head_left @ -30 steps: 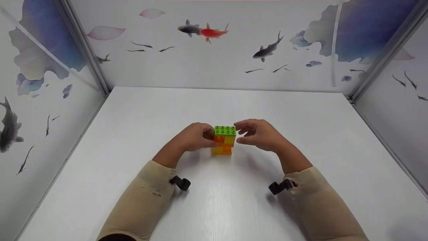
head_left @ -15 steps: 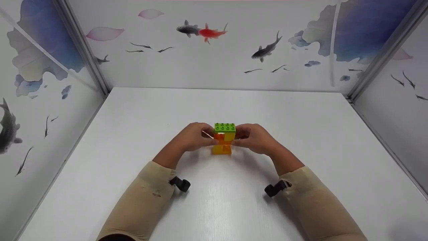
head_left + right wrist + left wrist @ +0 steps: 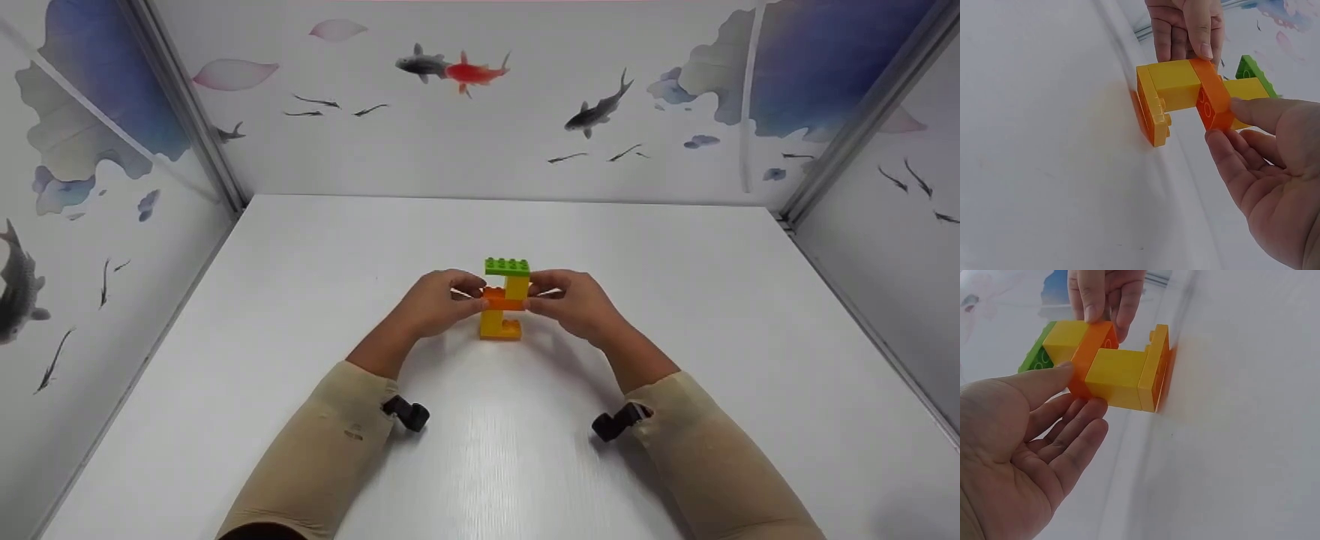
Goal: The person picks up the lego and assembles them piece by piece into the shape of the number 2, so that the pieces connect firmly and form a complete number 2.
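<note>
Block tower (image 3: 504, 300) stands mid white table (image 3: 675, 300) (walls well apart); my left hand (image 3: 435, 304) and right hand (image 3: 574, 304) pinch its orange plate (image 3: 502, 300).

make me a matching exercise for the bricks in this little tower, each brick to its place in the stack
Things:
1. green plate
2. orange plate
3. flat yellow plate
4. left hand

Places:
A. at the bottom, on the table
B. on top of the tower
C. in the middle, pinched from both sides
D. at the left side of the tower

Pairs: 1-B, 2-C, 3-A, 4-D
</note>
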Tool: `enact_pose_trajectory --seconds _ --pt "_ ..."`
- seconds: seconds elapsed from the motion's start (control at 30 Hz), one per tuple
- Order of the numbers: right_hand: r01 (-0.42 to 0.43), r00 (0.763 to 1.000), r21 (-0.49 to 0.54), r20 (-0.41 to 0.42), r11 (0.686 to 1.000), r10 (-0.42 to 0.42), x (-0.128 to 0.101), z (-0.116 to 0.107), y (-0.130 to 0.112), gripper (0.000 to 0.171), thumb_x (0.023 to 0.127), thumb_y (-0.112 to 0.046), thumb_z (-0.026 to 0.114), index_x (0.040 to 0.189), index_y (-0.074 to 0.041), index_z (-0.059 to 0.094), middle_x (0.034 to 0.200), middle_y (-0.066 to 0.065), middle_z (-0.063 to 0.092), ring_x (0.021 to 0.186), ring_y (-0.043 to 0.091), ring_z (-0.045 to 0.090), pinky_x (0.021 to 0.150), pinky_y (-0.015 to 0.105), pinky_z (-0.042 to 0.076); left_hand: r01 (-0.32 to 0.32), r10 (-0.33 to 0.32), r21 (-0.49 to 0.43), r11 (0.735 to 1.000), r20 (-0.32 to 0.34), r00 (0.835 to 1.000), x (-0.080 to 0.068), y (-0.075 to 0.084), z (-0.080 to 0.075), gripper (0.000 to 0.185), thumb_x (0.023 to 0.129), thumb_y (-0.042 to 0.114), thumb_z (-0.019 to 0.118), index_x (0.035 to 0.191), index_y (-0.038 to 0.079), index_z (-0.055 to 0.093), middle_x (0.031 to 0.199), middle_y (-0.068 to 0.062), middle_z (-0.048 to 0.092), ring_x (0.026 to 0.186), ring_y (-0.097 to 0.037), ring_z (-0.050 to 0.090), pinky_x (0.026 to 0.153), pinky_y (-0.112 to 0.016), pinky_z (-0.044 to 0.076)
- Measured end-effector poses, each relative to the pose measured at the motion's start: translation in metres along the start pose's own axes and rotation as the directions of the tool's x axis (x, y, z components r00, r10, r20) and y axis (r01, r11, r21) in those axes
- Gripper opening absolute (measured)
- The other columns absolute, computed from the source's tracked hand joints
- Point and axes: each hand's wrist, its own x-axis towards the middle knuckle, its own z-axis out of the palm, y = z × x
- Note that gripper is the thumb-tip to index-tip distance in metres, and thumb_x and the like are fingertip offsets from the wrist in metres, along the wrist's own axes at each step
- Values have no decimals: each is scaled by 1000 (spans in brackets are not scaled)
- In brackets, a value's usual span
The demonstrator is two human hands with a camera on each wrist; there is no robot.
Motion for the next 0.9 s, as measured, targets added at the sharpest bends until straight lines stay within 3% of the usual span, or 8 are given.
enact_pose_trajectory --seconds 0.33,0.67,0.9 --pt "-55 998 97 19 994 54 6 2 5 53 102 -27 76 152 -23 60 144 0 69 132 20 69 113 39 56 40 -39 -99 994 15 999 0 -2 0 47 102 31 76 146 24 64 143 1 69 131 -22 67 114 -39 56" --pt "-58 984 109 171 992 39 8 1 18 52 108 -31 66 158 -19 54 157 0 60 144 21 59 123 46 46 35 -7 -193 981 145 989 5 -12 5 63 105 27 71 162 26 45 160 -3 58 149 -21 57 122 -43 48" --pt "-55 975 92 221 994 34 8 0 21 52 109 -39 62 157 -21 55 157 -2 60 141 21 61 124 48 46 49 -18 -186 981 166 986 6 -14 6 64 105 28 70 163 24 45 160 -1 58 150 -20 55 124 -42 46"
